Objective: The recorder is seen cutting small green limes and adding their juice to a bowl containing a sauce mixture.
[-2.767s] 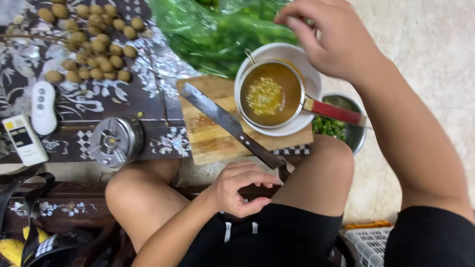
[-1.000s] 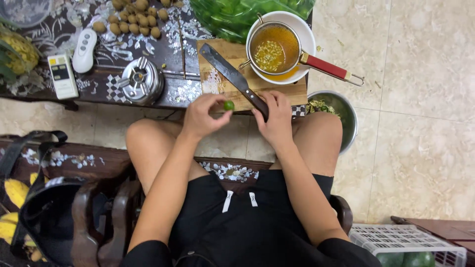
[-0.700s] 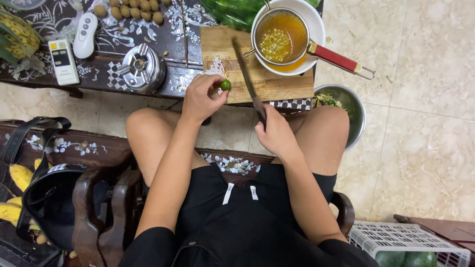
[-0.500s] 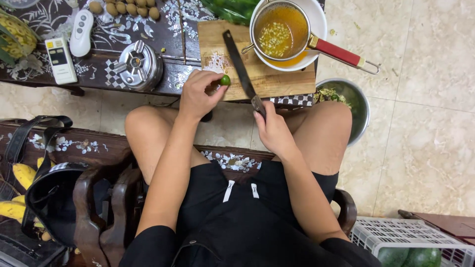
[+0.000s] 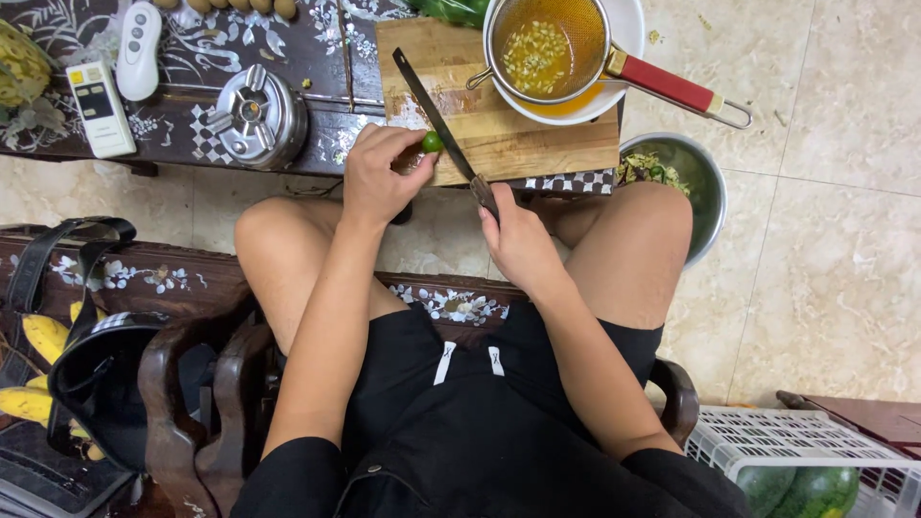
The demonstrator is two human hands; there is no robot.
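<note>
Looking down from the head camera, the seated person's left hand [image 5: 376, 177] pinches a small green lime [image 5: 433, 142] between fingertips at the near edge of a wooden cutting board [image 5: 537, 134]. The right hand [image 5: 518, 240] is closed around the handle of a long knife [image 5: 439, 120], whose blade lies diagonally across the board, just beside the lime and apparently touching it. The board rests on a dark inlaid desk [image 5: 336, 58]. At its far right corner, a red-handled metal strainer [image 5: 549, 43] holding pale seeds sits in a white bowl [image 5: 624, 29] of orange liquid. A round metal lid [image 5: 257, 115] and two remote controls [image 5: 120, 67] lie to the left. A steel bowl [image 5: 691, 187] of green scraps stands on the tiled floor beside the right knee.
</note>
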